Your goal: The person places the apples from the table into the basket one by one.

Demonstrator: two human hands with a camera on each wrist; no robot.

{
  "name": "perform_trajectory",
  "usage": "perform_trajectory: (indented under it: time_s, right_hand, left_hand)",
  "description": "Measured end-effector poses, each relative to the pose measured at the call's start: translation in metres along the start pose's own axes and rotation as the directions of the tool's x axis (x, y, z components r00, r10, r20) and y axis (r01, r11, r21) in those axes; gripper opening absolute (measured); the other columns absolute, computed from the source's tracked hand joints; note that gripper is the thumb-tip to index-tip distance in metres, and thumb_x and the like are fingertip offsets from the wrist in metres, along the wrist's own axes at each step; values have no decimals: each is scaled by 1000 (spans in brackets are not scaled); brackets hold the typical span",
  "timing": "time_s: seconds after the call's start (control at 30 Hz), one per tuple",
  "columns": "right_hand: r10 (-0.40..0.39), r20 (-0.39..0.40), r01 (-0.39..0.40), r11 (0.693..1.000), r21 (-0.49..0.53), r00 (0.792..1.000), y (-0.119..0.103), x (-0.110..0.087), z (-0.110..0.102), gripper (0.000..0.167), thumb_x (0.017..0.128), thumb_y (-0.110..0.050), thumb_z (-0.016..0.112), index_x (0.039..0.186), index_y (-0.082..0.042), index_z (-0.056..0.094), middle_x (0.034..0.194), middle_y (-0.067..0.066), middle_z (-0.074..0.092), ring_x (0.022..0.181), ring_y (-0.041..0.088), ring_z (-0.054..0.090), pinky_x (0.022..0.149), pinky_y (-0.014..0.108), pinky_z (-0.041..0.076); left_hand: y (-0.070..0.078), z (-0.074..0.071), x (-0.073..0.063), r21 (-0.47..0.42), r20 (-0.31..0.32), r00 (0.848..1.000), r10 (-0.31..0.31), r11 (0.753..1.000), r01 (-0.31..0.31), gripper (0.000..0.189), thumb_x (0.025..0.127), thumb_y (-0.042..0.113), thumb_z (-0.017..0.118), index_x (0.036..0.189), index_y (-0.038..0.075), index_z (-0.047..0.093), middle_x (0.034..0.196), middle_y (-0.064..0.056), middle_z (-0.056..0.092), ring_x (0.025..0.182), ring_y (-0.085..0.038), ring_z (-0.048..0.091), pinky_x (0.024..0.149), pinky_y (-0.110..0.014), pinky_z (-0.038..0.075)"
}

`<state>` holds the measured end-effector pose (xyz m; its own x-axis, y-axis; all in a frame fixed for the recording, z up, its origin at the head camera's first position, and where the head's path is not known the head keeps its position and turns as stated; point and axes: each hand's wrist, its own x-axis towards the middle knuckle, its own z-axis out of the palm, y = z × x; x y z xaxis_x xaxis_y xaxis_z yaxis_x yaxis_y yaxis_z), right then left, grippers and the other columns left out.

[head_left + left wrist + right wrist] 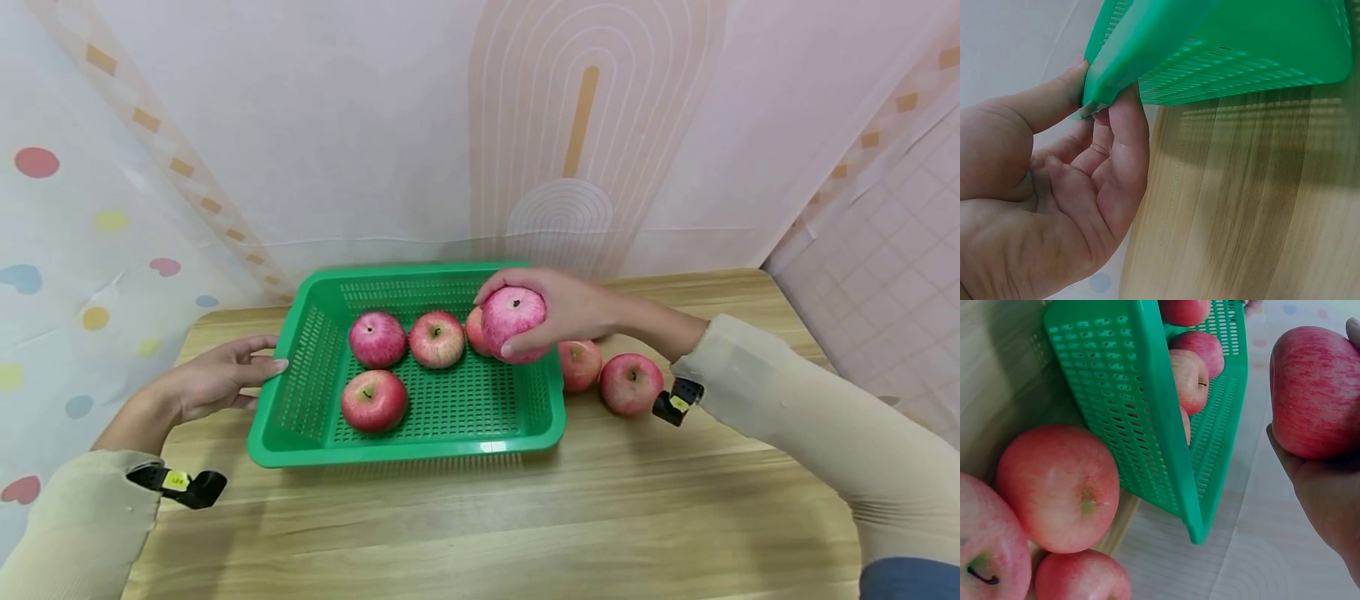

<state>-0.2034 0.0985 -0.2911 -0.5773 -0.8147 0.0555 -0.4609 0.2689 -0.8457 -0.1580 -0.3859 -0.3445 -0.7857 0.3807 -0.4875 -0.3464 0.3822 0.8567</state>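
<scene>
My left hand (225, 377) grips the left rim of a green plastic basket (405, 452), thumb on top and fingers beneath, as the left wrist view shows. Above the basket's right part, my right hand (566, 310) holds a pinkish-red apple (514, 321) between thumb and fingers. Inside the basket lie a dark pink apple (378, 340), a yellowish-red apple (437, 340), a red apple (374, 401) and another apple (474, 332), which the held one partly hides. In the right wrist view the held apple (1316, 394) is apart from the basket wall.
Outside the basket's right side, an apple (579, 365) and a second apple (632, 384) sit on the wooden table (480, 533). A third apple (1082, 578) shows beside them in the right wrist view. Behind the table hangs a patterned cloth (360, 133).
</scene>
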Motion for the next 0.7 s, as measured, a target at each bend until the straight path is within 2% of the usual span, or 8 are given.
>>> perform_trajectory:
  time_s: [0.2, 0.37, 0.7]
  right_hand:
    - [35, 60, -39, 996, 81, 998, 2, 13, 5, 52, 83, -22, 87, 128, -17, 61, 127, 0, 61, 111, 21, 62, 88, 39, 59]
    - [56, 87, -61, 997, 55, 995, 2, 24, 11, 50, 83, -27, 87, 126, -24, 62, 125, -3, 61, 110, 19, 62, 88, 37, 58]
    - [-12, 118, 12, 1000, -5, 993, 1, 49, 25, 52, 83, -24, 86, 128, -14, 61, 125, -3, 62, 109, 16, 61, 89, 33, 57]
  left_hand:
    - [0, 0, 0, 7, -6, 1000, 4, 1000, -4, 32, 110, 17, 50, 139, 15, 38, 111, 2, 73, 98, -18, 72, 84, -40, 60]
    - [1, 0, -1, 3, -5, 1000, 1, 1000, -1, 31, 110, 17, 50, 138, 15, 39, 111, 2, 73, 98, -18, 72, 84, -40, 60]
    - [1, 1, -2, 4, -2, 1000, 9, 1000, -9, 32, 110, 16, 50, 139, 13, 38, 111, 2, 73, 97, -18, 72, 84, -40, 60]
